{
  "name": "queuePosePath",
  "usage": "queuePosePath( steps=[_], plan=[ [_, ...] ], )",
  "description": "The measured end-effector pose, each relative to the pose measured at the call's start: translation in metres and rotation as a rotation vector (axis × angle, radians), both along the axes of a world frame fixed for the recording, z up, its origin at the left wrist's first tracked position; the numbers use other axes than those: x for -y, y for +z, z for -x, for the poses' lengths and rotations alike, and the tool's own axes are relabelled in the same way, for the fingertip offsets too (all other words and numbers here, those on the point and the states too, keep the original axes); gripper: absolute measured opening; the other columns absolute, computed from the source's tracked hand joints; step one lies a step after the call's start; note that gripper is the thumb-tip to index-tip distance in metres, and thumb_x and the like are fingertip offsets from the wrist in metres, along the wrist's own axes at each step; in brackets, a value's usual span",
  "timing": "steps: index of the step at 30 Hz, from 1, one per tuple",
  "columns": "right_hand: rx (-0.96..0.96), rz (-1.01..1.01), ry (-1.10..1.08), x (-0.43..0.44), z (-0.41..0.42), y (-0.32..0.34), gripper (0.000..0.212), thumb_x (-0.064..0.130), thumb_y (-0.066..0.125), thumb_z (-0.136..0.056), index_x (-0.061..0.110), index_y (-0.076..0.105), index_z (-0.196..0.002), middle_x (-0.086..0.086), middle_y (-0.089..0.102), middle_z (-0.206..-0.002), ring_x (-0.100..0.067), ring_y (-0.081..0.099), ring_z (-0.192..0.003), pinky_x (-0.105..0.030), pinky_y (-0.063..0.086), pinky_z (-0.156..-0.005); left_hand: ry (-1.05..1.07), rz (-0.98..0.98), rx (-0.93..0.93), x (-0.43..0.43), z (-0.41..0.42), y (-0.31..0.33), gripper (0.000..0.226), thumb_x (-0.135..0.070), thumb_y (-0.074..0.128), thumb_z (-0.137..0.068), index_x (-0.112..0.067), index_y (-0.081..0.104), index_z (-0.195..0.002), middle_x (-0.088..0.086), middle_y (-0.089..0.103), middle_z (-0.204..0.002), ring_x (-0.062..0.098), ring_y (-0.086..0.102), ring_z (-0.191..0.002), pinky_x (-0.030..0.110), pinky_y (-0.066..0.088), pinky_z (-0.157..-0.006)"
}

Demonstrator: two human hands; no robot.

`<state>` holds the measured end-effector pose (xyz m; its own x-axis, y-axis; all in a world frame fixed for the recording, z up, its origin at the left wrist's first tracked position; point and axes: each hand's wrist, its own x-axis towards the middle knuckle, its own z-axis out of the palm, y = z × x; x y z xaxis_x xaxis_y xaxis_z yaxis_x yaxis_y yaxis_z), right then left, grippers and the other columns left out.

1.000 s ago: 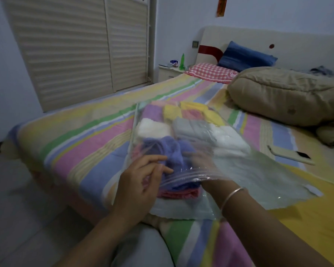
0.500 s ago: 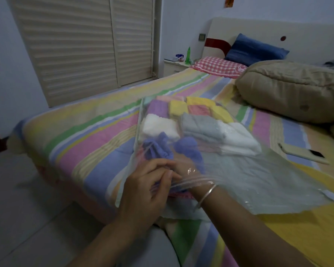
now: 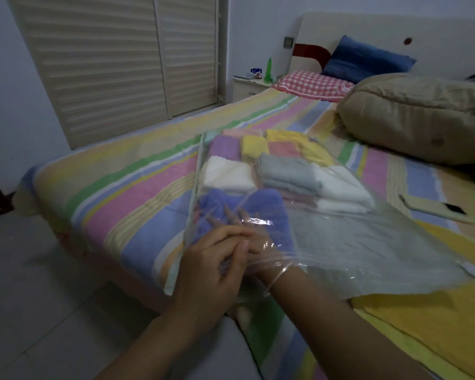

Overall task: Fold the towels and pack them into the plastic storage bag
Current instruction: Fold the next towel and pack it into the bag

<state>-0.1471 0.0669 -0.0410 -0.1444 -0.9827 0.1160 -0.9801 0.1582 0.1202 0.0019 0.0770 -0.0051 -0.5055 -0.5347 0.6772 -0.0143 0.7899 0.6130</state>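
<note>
A clear plastic storage bag (image 3: 354,242) lies on the striped bed with its mouth towards me. Inside it sit several folded towels: white (image 3: 225,174), grey (image 3: 285,174), yellow, pink and purple ones. A blue towel (image 3: 269,212) lies nearest the mouth. My right hand (image 3: 250,234) is inside the bag up to the wrist, fingers stretched flat on the blue towel. My left hand (image 3: 211,259) is outside at the mouth and pinches the top plastic layer, lifting it.
A phone (image 3: 433,209) lies on the bed to the right of the bag. A beige rolled duvet (image 3: 417,119) and pillows fill the far right. The bed's edge and the tiled floor are at the left. A nightstand (image 3: 247,86) stands by the headboard.
My right hand has gone deeper into the bag and pushed the blue towel flatter and farther in. My left hand has stayed at the mouth, holding the plastic.
</note>
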Motion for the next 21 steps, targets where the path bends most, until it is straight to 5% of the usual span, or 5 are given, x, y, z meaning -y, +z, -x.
queuePosePath(
  steps=[3,7,14,17,21],
  plan=[
    [0.105,-0.035,0.082,-0.048,-0.004,0.009,0.073,0.059,0.009,-0.081,0.028,0.042,-0.139,-0.007,0.044,-0.145,-0.031,0.035,-0.135,-0.049,0.02,-0.112,0.003,-0.01,-0.001,-0.008,0.011,0.003,0.031,-0.027,0.046,-0.095,-0.015,0.075,-0.09,-0.01,0.068,-0.102,0.003,0.063,-0.1,0.025,0.049,-0.088],
    [0.21,0.278,0.035,-0.138,0.015,0.007,0.042,0.039,0.042,-0.088,0.018,0.064,-0.115,-0.008,0.065,-0.116,-0.03,0.057,-0.11,-0.045,0.041,-0.097,0.02,0.172,0.137,-0.032,0.043,0.007,0.025,-0.034,0.056,-0.088,-0.02,0.071,-0.1,-0.007,0.067,-0.11,0.01,0.061,-0.103,0.026,0.046,-0.092],
    [0.12,0.273,-0.273,-0.269,0.07,0.0,0.041,0.043,0.044,-0.088,0.019,0.068,-0.111,-0.004,0.064,-0.121,-0.024,0.061,-0.11,-0.034,0.048,-0.093,-0.019,0.591,0.608,-0.105,0.142,-0.016,0.056,-0.038,0.048,-0.076,-0.013,0.062,-0.125,0.013,0.06,-0.131,0.029,0.059,-0.115,0.042,0.047,-0.098],
    [0.158,0.315,-0.393,-0.315,0.089,0.002,0.032,0.037,0.05,-0.086,0.021,0.071,-0.105,-0.003,0.066,-0.117,-0.024,0.065,-0.101,-0.033,0.054,-0.081,-0.021,0.629,0.841,-0.118,0.173,-0.031,0.062,-0.025,0.042,-0.085,-0.014,0.037,-0.146,0.015,0.035,-0.152,0.031,0.036,-0.138,0.049,0.029,-0.112],
    [0.201,0.304,-0.515,-0.357,0.107,-0.006,0.028,0.037,0.06,-0.082,0.027,0.071,-0.106,0.005,0.066,-0.116,-0.019,0.064,-0.103,-0.03,0.053,-0.079,-0.048,0.7,0.833,-0.096,0.181,-0.051,0.062,-0.016,0.023,-0.072,-0.013,0.063,-0.119,0.013,0.065,-0.121,0.03,0.064,-0.104,0.042,0.053,-0.079]
  ],
)
